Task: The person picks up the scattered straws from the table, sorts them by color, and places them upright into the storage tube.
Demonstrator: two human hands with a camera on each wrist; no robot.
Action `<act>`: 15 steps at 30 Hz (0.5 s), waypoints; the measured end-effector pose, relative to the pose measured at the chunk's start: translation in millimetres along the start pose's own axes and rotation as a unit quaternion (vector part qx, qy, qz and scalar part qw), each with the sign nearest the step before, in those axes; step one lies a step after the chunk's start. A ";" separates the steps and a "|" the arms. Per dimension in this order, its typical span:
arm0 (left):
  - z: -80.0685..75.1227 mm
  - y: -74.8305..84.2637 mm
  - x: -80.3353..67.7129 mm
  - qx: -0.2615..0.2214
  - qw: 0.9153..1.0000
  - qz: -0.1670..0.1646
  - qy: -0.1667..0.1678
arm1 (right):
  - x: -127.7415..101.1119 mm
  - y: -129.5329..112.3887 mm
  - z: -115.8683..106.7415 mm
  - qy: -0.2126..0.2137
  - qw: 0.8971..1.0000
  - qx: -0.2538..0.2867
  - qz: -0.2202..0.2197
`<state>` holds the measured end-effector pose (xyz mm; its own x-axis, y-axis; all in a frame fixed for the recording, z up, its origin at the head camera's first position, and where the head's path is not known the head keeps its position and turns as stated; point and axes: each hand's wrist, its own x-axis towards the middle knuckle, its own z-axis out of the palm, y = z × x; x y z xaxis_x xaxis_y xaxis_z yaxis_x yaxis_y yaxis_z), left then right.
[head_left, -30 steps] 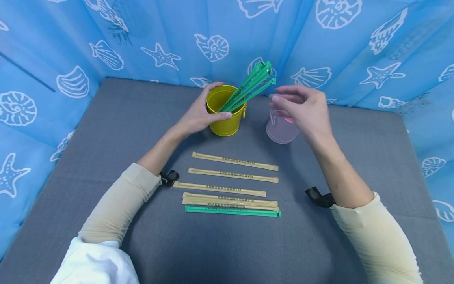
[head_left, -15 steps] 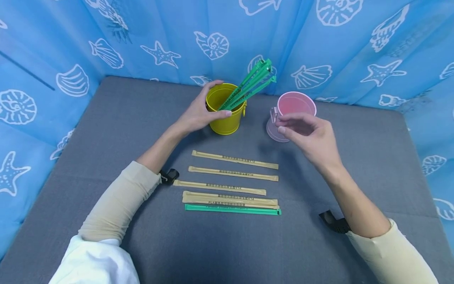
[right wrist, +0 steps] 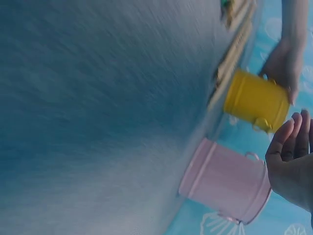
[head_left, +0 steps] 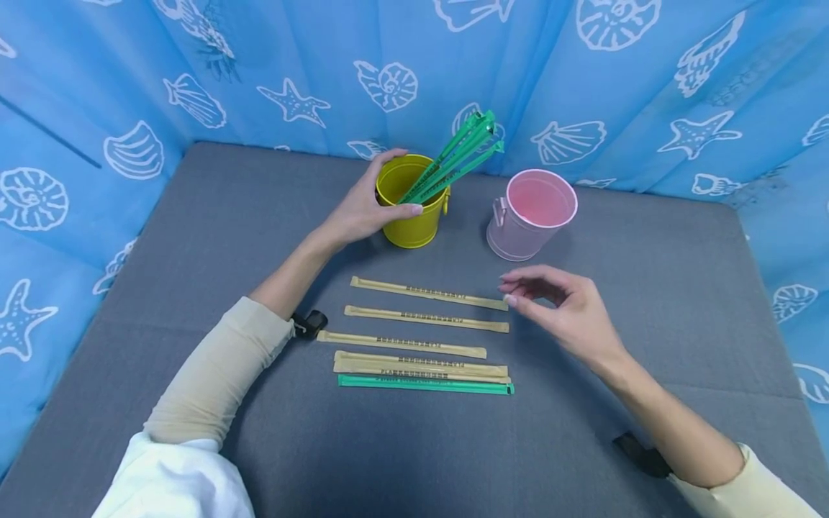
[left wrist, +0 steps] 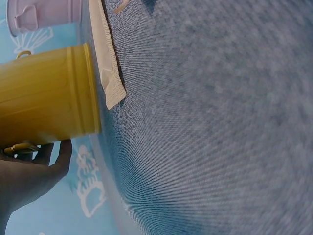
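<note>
My left hand (head_left: 365, 205) grips the yellow bucket (head_left: 414, 232) near its rim, thumb on the near side and fingers round the left. Several green wrapped straws (head_left: 453, 160) stand in that bucket, leaning right. My right hand (head_left: 566, 309), with fingers loosely bent and nothing in them, hovers at the right end of the farthest tan wrapped straw (head_left: 430, 293). Below it lie another tan straw (head_left: 427, 319), a third one (head_left: 401, 344), and a close-set tan group (head_left: 421, 365) against a green straw (head_left: 424, 385). The left wrist view shows fingers (left wrist: 62, 159) against the bucket's side.
A pink bucket (head_left: 523, 230) stands upright to the right of the yellow one, beyond my right hand. The grey cloth-covered table (head_left: 194, 237) meets a blue curtain (head_left: 259, 57) with white shell prints at the back and sides.
My right hand has come down from above the pink bucket towards the tan straws, uncovering the bucket. My left hand and the yellow bucket stay where they were.
</note>
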<state>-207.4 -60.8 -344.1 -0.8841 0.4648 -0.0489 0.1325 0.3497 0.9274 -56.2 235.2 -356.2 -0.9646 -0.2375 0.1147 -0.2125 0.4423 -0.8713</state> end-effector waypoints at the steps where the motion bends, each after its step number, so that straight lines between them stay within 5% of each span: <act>1: -0.2 -0.4 -0.3 -0.002 1.000 0.001 0.000 | -3.9 1.1 2.2 -0.008 1.000 0.006 -0.001; 15: 0.3 -0.7 -0.7 -0.006 1.000 0.006 0.001 | -42.0 21.6 33.5 -0.050 0.997 0.045 -0.023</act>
<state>-206.8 -61.1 -344.8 -0.8833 0.4672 -0.0378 0.1374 0.3353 0.9320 -15.0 225.7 -395.8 -0.9330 -0.3423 0.1114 -0.2368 0.3506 -0.9061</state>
